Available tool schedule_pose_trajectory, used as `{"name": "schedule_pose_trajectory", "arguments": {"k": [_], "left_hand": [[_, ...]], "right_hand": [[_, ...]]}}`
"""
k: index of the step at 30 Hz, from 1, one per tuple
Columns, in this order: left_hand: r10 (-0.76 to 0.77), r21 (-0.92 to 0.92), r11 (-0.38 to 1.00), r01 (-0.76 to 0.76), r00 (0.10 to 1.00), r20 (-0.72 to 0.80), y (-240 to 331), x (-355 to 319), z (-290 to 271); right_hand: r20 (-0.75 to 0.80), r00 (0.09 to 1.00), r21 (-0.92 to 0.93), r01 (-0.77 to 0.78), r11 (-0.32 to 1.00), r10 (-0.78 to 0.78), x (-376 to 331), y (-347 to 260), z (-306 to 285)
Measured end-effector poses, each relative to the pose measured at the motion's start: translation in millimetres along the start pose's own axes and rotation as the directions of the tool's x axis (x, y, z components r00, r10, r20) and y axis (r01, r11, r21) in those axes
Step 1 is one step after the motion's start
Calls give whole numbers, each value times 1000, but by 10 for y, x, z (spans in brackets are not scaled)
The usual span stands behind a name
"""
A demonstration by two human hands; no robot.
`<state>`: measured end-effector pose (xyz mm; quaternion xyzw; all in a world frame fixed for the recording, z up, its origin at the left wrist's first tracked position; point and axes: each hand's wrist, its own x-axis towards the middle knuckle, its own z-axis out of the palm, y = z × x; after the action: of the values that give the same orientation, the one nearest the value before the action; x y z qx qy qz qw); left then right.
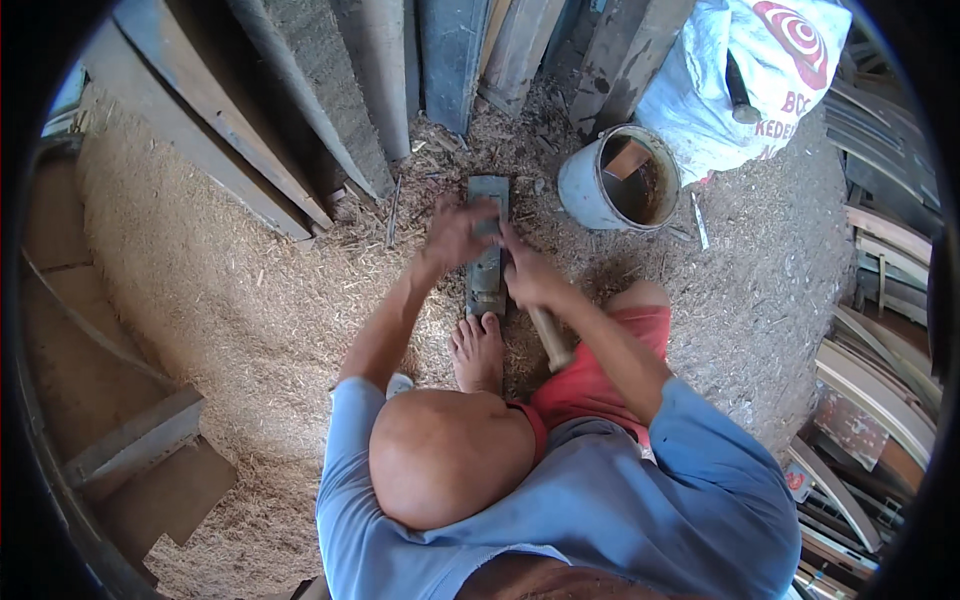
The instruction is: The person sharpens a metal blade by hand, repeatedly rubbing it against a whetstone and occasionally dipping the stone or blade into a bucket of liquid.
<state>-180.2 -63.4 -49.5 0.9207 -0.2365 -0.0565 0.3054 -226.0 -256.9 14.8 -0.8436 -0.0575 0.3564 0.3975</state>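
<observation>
Wrapping my right hand [533,275] round a wooden handle [549,338] right of my bare foot [478,354], I hold my blurred, half-curled left hand [460,232], contents unclear, over the block [487,275] beyond that foot.

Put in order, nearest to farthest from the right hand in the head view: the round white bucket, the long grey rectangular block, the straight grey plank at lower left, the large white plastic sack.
1. Grey block: just left.
2. White bucket: upper right.
3. White sack: upper right, beyond the bucket.
4. Grey plank: lower left, farthest from the right hand.
</observation>
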Motion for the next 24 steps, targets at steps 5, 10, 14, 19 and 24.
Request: {"name": "schedule_pose_trajectory", "arguments": {"k": [5,10,14,19,24], "left_hand": [[58,-60,997,-57,998,13,242,-691,462],[-13,38,999,11,999,38,-166,288,-148],[16,-110,994,-26,996,-90,-152,141,-80],[83,-79,993,-91,992,-99,154,-605,542],[88,37,996,-87,995,-43,-160,119,-21]], "right_hand": [[-46,999,-122,-25,992,20,-692,357,671],[-76,997,-99,-38,994,31,221,-38,41],[5,1000,-21,-18,1000,19,116,-97,-79],[-25,996,-138,-92,986,90,-617,258,543],[-61,995,-231,-95,968,83,5,-53,110]]}}
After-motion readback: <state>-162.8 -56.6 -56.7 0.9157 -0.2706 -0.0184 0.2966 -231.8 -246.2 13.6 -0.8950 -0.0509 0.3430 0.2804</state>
